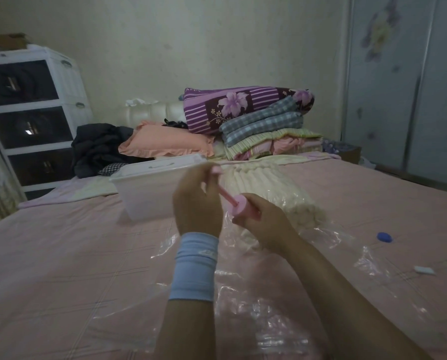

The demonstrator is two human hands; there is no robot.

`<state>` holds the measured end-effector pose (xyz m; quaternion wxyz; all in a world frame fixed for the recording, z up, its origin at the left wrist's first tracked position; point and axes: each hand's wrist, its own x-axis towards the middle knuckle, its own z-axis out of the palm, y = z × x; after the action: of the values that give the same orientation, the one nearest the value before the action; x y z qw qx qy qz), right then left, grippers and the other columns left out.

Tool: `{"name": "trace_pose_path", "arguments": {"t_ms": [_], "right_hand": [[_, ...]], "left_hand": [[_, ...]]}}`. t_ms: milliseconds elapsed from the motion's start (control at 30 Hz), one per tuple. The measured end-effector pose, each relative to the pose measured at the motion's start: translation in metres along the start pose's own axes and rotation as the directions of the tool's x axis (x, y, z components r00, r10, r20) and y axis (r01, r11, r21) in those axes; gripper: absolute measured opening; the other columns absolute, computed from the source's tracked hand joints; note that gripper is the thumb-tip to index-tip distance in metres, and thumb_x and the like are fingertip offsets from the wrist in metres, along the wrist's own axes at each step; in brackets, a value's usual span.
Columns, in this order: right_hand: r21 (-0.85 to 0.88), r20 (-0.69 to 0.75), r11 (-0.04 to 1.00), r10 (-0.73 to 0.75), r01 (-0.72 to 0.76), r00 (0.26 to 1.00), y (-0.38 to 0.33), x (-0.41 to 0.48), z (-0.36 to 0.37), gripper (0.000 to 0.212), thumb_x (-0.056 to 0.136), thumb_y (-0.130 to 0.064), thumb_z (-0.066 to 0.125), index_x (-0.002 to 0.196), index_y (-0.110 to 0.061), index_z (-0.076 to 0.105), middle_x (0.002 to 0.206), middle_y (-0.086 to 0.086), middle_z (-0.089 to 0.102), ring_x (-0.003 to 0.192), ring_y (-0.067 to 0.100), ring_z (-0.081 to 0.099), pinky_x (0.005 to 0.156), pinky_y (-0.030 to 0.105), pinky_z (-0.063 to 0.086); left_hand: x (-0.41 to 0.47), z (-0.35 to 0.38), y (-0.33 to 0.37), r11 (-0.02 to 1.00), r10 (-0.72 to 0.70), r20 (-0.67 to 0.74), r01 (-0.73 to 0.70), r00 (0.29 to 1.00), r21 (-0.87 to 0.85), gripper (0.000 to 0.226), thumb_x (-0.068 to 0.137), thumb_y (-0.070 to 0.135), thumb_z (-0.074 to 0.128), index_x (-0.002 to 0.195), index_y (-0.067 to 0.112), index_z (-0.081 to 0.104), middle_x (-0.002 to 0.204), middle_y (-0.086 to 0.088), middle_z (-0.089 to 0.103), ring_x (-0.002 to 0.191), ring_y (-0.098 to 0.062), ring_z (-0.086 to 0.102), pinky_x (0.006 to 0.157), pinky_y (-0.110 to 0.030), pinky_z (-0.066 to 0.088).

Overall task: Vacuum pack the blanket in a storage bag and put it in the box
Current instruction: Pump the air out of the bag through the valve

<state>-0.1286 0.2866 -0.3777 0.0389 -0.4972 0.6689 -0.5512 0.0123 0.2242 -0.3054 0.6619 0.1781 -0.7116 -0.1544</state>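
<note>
Blanket (pixel 274 193) lies bagged mid-bed. Right hand (pixel 262 220) grips pink hand pump (pixel 243 207) barrel; left hand (pixel 199 201) clasps its plunger. Advise straight, full strokes, barrel steady.

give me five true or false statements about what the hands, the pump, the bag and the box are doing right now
1. The right hand holds the barrel of the pink hand pump. True.
2. The left hand grips the pump's pulled-out plunger handle. True.
3. The cream blanket already lies in the white storage box. False: it lies on the bed in the clear storage bag, beside the box.
4. The box stands on the floor. False: it stands on the pink bedsheet, to the left of the blanket.
5. A blue cap lies on the sheet to the right of the bag. True.
</note>
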Motion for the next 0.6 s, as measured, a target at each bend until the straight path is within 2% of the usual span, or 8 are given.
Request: {"name": "trace_pose_path", "arguments": {"t_ms": [100,200,267,333,400,433,500,600], "right_hand": [[-0.004,0.017,1.000,0.004,-0.004,1.000,0.000,-0.001,-0.002,0.043,0.079,-0.031,0.083,0.116,-0.041,0.064,0.101,-0.020,0.067,0.093,-0.004,0.060,0.078,0.015,0.045],[-0.012,0.027,1.000,0.007,-0.007,1.000,0.000,-0.001,0.000,0.045,0.079,-0.033,0.083,0.118,-0.041,0.063,0.105,-0.017,0.067,0.098,0.000,0.061,0.084,0.021,0.048],[-0.021,0.028,1.000,0.003,-0.003,1.000,0.001,-0.001,0.002,0.045,0.079,-0.033,0.083,0.118,-0.041,0.063,0.107,-0.016,0.068,0.099,0.004,0.062,0.087,0.026,0.051],[-0.021,0.021,1.000,-0.008,0.009,1.000,0.001,-0.001,0.004,0.042,0.079,-0.038,0.081,0.117,-0.039,0.063,0.108,-0.015,0.068,0.099,0.007,0.063,0.087,0.031,0.053],[-0.005,0.024,1.000,-0.023,0.023,0.999,0.000,-0.002,0.006,0.041,0.080,-0.046,0.076,0.119,-0.039,0.064,0.109,-0.015,0.070,0.099,0.007,0.065,0.087,0.035,0.055],[0.004,0.023,1.000,-0.023,0.023,0.999,0.000,-0.002,0.006,0.042,0.080,-0.047,0.076,0.120,-0.039,0.064,0.109,-0.014,0.070,0.098,0.007,0.066,0.087,0.035,0.055],[0.005,0.008,1.000,-0.015,0.015,1.000,0.000,-0.002,0.003,0.044,0.079,-0.038,0.080,0.120,-0.039,0.063,0.107,-0.015,0.070,0.098,0.006,0.065,0.086,0.030,0.053],[0.016,0.000,1.000,0.002,-0.002,1.000,0.001,-0.002,-0.002,0.043,0.078,-0.030,0.083,0.115,-0.042,0.064,0.102,-0.019,0.069,0.095,0.000,0.062,0.082,0.020,0.048]], "left_hand": [[0.021,-0.021,0.016,0.995,0.094,-0.314,-0.100,0.945,-0.002,0.015,0.096,0.019,0.057,0.105,0.014,0.068,0.097,0.011,0.063,0.087,-0.007,0.062,0.080,-0.024,0.053],[0.018,-0.017,0.013,0.991,0.120,-0.383,-0.134,0.916,-0.012,0.015,0.098,0.018,0.055,0.106,0.012,0.066,0.100,0.007,0.064,0.094,-0.010,0.062,0.083,-0.025,0.052],[0.001,-0.003,0.001,0.995,0.092,-0.281,-0.096,0.955,0.001,0.014,0.096,0.012,0.056,0.105,0.010,0.067,0.100,0.001,0.066,0.093,-0.008,0.060,0.085,-0.023,0.051],[-0.020,0.013,-0.014,1.000,-0.008,-0.024,0.008,1.000,-0.023,0.015,0.093,0.010,0.058,0.099,0.017,0.069,0.095,0.005,0.066,0.087,-0.006,0.059,0.083,-0.031,0.054],[-0.033,0.021,-0.022,0.990,-0.138,0.218,0.141,0.966,0.005,0.014,0.091,0.015,0.059,0.093,0.026,0.069,0.090,0.010,0.065,0.083,-0.006,0.058,0.082,-0.037,0.053],[-0.033,0.021,-0.021,0.988,-0.156,0.252,0.153,0.955,0.031,0.013,0.091,0.019,0.059,0.093,0.026,0.070,0.089,0.010,0.066,0.081,-0.006,0.059,0.082,-0.036,0.053],[-0.022,0.014,-0.010,0.997,-0.069,0.172,0.062,0.983,0.042,0.013,0.092,0.018,0.060,0.095,0.022,0.072,0.087,0.007,0.069,0.078,-0.006,0.060,0.078,-0.034,0.055],[0.010,-0.011,0.012,0.996,0.086,-0.136,-0.085,0.987,0.015,0.015,0.095,0.018,0.057,0.102,0.013,0.070,0.091,0.005,0.069,0.079,-0.006,0.060,0.074,-0.022,0.053]]}}
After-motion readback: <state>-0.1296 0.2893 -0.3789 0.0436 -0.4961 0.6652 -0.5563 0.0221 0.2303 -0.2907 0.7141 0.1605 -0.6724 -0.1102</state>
